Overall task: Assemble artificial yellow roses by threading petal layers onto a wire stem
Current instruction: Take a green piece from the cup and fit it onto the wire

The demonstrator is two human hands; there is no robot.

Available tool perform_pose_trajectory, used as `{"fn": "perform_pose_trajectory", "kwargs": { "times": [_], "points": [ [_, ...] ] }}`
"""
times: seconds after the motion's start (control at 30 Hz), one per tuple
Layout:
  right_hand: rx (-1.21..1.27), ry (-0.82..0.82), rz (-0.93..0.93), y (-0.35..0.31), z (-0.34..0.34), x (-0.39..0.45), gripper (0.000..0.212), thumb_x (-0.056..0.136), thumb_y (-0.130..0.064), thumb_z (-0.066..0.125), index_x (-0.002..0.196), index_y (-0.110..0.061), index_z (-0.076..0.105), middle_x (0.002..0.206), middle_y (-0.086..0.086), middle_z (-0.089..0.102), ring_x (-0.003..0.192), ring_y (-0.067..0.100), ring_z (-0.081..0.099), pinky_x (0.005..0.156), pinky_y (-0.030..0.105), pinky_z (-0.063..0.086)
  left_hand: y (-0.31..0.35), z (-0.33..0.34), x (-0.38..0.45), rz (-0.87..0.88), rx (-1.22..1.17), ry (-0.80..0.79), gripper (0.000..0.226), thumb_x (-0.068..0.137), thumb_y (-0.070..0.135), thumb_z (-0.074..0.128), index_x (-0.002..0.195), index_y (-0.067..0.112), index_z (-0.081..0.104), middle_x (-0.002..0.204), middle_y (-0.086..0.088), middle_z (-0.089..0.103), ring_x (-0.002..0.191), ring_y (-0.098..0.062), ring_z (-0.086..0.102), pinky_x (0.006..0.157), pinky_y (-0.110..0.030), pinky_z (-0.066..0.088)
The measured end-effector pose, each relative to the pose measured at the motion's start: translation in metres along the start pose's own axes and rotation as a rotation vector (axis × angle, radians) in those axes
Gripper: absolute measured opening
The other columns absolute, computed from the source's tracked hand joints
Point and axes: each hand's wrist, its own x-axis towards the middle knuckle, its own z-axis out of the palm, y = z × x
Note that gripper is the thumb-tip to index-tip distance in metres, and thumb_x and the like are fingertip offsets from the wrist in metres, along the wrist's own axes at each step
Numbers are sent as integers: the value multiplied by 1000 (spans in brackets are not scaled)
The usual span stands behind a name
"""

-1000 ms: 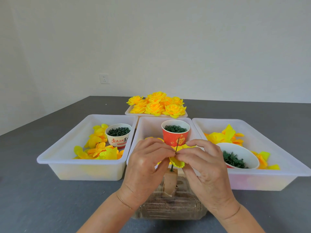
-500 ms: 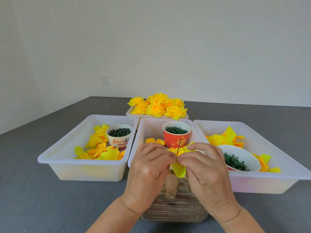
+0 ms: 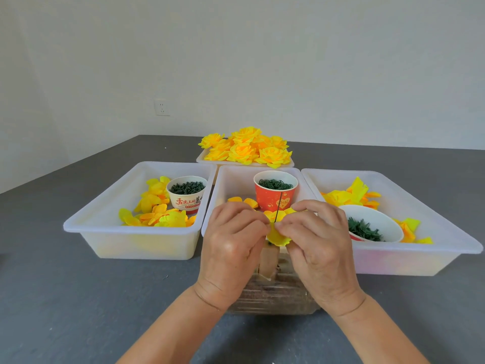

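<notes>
A translucent white plastic bin of soft yellow petals is seen at left. At centre, a ruffled yellow petal layer is pinched by the curled left hand and right hand around a thin dark wire stem, above a ridged clear container.

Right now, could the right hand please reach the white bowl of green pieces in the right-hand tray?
Probably yes: the white bowl lies open-topped just beside the right hand, with nothing between them. But that hand is pinching the petal layer on the wire stem.
</notes>
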Motion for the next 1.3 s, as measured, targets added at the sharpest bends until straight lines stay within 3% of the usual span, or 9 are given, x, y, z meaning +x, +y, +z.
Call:
{"fn": "perform_pose_trajectory", "kwargs": {
  "times": [0.3, 0.57, 0.63, 0.73, 0.8, 0.9, 1.03, 1.23, 1.3],
  "points": [
    [-34, 48, -34, 1, 1, -3, 23, 79, 6, 59, 70, -10, 72, 74, -4, 69, 93, 19, 56, 83, 31, 35, 0, 1, -1, 55, 68, 19, 25, 86, 7, 60, 63, 6, 69, 75, 2, 70, 80, -17, 56, 78, -26, 39],
    [37, -70, -42, 5, 0, -3, 20, 82, -7, 58, 69, -14, 72, 78, -8, 69, 98, 18, 54, 86, 31, 34, -6, -2, -6, 65, 23, -76, 21, 85, 5, 58, 70, 7, 72, 83, 2, 71, 82, -21, 61, 79, -30, 43],
    [205, -93, 117, 5, -3, -3, 15, 73, -2, 64, 76, -14, 72, 85, -9, 69, 100, 18, 53, 90, 32, 38, -6, -6, -7, -86, -81, -105, 25, 73, -9, 58, 82, 7, 74, 96, 0, 70, 92, -22, 61, 84, -32, 46],
    [436, -36, 401, 10, -10, -3, 23, 70, 4, 64, 82, -16, 70, 91, -10, 67, 101, 16, 55, 94, 22, 39, -5, -13, -5, -382, -246, -68, 45, 68, -15, 46, 94, 14, 70, 101, 4, 67, 100, -8, 56, 89, -14, 41],
    [496, -21, 505, 12, -12, -1, 26, 74, 8, 66, 82, -17, 69, 90, -7, 68, 100, 16, 58, 92, 17, 39, -2, -15, -2, -617, -327, -16, 43, 77, -14, 45, 90, 19, 68, 93, 9, 67, 89, 3, 57, 82, -6, 40],
    [617, -52, 644, 11, -11, 1, 29, 76, 9, 68, 82, -20, 71, 90, -6, 70, 101, 15, 60, 91, 19, 42, 2, -14, 3, -915, -497, 19, 26, 91, 1, 51, 83, 18, 69, 74, 9, 69, 68, 2, 59, 63, -11, 45],
    [723, -105, 732, 7, -12, 4, 29, 78, 5, 69, 80, -24, 72, 89, -9, 71, 96, 9, 62, 86, 16, 42, 7, -14, 7, -1155, -692, -112, 21, 91, 26, 56, 81, 12, 68, 67, 2, 67, 57, -9, 56, 50, -19, 43],
    [862, -242, 935, 2, -11, 6, 21, 79, -4, 70, 86, -24, 72, 88, -3, 73, 86, 13, 65, 80, 26, 49, 8, -13, 8, -1396, -784, -282, 15, 78, 23, 72, 89, 12, 68, 73, 3, 66, 57, -12, 57, 48, -20, 44],
    [939, -269, 1063, 2, -11, 5, 24, 78, -1, 69, 91, -22, 70, 89, 1, 72, 81, 10, 66, 74, 23, 52, 8, -14, 8, -1427, -877, -311, 14, 77, 13, 72, 90, 10, 67, 75, -3, 65, 55, -12, 57, 48, -20, 46]
  ]
}}
